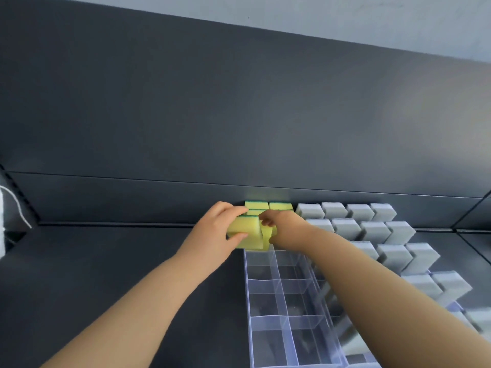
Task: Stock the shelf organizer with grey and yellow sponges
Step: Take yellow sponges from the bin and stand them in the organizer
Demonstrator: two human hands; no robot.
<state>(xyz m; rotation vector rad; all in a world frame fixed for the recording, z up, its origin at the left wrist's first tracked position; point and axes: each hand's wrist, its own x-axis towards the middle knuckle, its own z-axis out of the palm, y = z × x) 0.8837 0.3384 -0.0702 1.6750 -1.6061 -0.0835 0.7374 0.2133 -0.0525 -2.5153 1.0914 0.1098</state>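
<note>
Snugly in both hands [212, 232] [285, 225], yellow sponges [245, 229]

One clear organizer [279, 322]. About five yellow sponges [244, 231] at its far left. At least thirteen grey sponges [372, 229] on the right, with the nearer ones too blurred to count. Two hands: left hand [220, 229], right hand [281, 224].

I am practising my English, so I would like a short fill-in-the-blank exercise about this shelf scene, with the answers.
1. The left hand grips a sponge whose colour is ___.
2. The stocked sponges to the right of the right hand are all ___.
3. The near left compartments of the clear organizer hold ___ sponges.

Answers: yellow; grey; no
</note>
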